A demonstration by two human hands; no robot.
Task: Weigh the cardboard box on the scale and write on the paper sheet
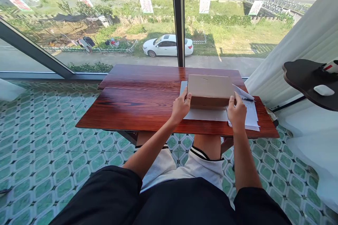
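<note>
From the head camera, the person is gripping one brown cardboard box (pixel 210 89) at its near corners: the left hand (pixel 181 107) is clamped on the left corner, the right hand (pixel 237 111) on the right. The box is sitting on the right part of the red wooden table (pixel 137 103), over a few white paper sheets (pixel 249 112). This looks like the box being steadied or squared; a next move would call for an even two-handed grip. One white computer mouse (pixel 324 90) is lying on one dark side table (pixel 303 75).

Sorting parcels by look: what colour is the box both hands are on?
Plain brown cardboard box, held by left hand and right hand; head view.
</note>
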